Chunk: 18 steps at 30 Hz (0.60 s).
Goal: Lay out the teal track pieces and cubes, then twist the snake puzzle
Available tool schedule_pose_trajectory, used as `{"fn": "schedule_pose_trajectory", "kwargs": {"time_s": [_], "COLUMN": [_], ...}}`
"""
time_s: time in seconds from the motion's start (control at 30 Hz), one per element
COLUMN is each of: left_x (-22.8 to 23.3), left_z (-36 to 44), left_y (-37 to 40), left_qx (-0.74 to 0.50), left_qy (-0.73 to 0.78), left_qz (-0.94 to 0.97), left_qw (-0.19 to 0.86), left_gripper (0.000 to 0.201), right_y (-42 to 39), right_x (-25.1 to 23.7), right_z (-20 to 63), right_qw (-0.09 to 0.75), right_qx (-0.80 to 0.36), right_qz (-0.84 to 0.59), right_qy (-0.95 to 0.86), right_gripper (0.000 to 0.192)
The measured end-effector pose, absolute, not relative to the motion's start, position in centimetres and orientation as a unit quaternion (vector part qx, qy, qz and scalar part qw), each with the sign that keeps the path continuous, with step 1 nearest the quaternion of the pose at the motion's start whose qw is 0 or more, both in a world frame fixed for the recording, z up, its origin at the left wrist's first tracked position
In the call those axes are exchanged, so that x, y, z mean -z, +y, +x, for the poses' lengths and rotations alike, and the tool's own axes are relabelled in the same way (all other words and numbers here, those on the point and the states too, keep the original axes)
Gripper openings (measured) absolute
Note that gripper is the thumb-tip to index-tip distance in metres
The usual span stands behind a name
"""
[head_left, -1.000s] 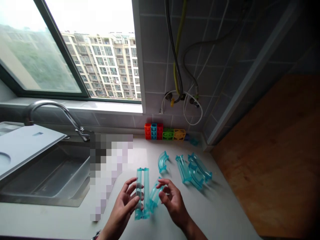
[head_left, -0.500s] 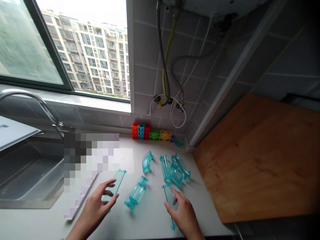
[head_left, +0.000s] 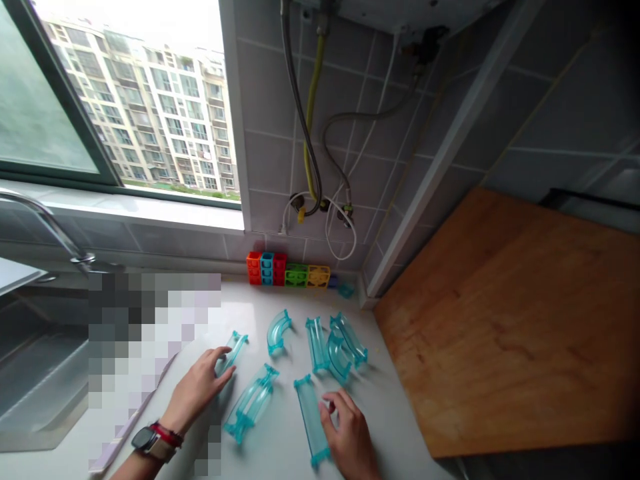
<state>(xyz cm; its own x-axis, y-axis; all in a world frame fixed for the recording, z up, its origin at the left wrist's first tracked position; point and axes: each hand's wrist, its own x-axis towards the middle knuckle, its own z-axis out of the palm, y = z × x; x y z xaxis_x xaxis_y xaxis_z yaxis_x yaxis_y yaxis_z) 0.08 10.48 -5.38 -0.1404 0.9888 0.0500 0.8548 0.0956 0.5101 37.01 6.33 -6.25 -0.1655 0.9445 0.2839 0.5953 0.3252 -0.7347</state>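
Observation:
Several clear teal track pieces lie on a white counter (head_left: 280, 460). My left hand (head_left: 197, 390), with a watch on the wrist, rests its fingertips on a straight piece (head_left: 231, 351) at the left. My right hand (head_left: 347, 433) touches the side of another straight piece (head_left: 310, 417) lying flat near the front edge. Between my hands lies a third straight piece (head_left: 251, 402), untouched. Farther back sit a curved piece (head_left: 277, 329) and a small pile of curved and straight pieces (head_left: 336, 343).
A row of coloured toy blocks (head_left: 287, 272) stands against the tiled wall. A sink (head_left: 30, 380) with a tap (head_left: 47, 223) is at the left, a wooden board (head_left: 505, 327) at the right. Hoses hang on the wall. A blurred patch covers part of the counter.
The two straight pieces I held together have been set down apart, one under each hand. Both hands shifted a little and the view turned to the right.

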Motion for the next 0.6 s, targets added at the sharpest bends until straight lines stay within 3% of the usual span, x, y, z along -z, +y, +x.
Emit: {"fn": "schedule_pose_trajectory", "kwargs": {"time_s": [0.13,0.27,0.43,0.6], "left_x": [5.6,3.5,0.5,1.5], "left_z": [0.5,2.4,6.6,9.8], "left_y": [10.5,10.7,14.4,20.5], "left_qx": [-0.203,-0.225,-0.211,-0.157], "left_qy": [0.745,0.705,0.657,0.694], "left_qz": [0.626,0.67,0.707,0.685], "left_qw": [0.11,0.053,0.157,0.154], "left_gripper": [0.053,0.051,0.047,0.07], "right_y": [6.1,6.4,6.7,6.7], "right_x": [8.6,10.2,10.5,10.6], "right_z": [38.8,39.1,38.9,38.9], "right_qw": [0.41,0.421,0.423,0.422], "right_qx": [-0.254,-0.267,-0.29,-0.301], "right_qz": [-0.516,-0.531,-0.54,-0.539], "right_qy": [-0.708,-0.685,-0.667,-0.664], "right_gripper": [0.036,0.039,0.039,0.04]}}
